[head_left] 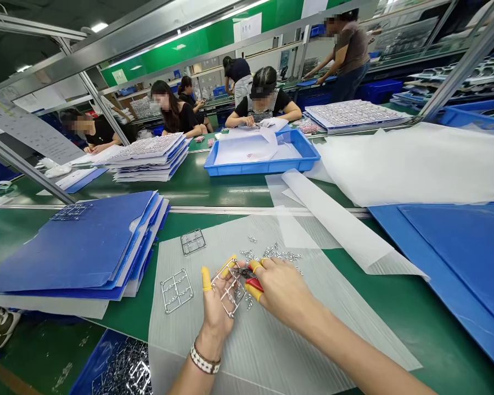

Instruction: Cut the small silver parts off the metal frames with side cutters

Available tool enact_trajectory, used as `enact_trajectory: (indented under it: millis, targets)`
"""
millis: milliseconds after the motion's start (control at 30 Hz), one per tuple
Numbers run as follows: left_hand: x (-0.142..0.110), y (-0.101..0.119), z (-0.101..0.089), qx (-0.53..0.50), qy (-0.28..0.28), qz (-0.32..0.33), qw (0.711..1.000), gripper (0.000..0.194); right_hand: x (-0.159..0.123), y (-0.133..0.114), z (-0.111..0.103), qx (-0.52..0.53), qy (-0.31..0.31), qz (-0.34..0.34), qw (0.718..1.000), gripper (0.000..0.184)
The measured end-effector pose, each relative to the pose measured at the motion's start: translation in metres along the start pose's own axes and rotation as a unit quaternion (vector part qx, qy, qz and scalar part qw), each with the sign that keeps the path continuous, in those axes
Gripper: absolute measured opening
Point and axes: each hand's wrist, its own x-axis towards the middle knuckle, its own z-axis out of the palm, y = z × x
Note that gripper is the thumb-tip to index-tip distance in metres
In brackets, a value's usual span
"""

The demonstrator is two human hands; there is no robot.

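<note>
Our hands close together over grey corrugated plastic sheet point(263, 356). Left hand point(216, 312) grips metal parts frame point(226, 291), right hand point(282, 291) grips red-handled side cutters point(254, 284) at frame. Small metal pieces point(271, 253) scattered just beyond.

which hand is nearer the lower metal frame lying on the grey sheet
Left. The left hand is just to the right of the lower metal frame, not touching it; the right hand is farther off, beyond the left hand.
</note>
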Motion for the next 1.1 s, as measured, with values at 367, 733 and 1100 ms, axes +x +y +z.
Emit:
enact_trajectory:
  millis: [367,733,1100]
  targets:
    - [-0.002,-0.007,-0.003,0.02,0.016,0.023,0.999,0.066,0.003,-0.004,-0.001,0.003,-0.009,0.001,1.0,0.026]
    - [-0.003,-0.009,-0.001,0.025,0.023,0.018,0.999,0.067,0.003,-0.005,0.002,-0.008,-0.013,-0.002,1.0,0.021]
    - [0.007,0.011,-0.005,-0.046,0.049,0.012,0.998,0.068,-0.008,-0.013,0.007,0.0,-0.008,-0.019,1.0,0.02]
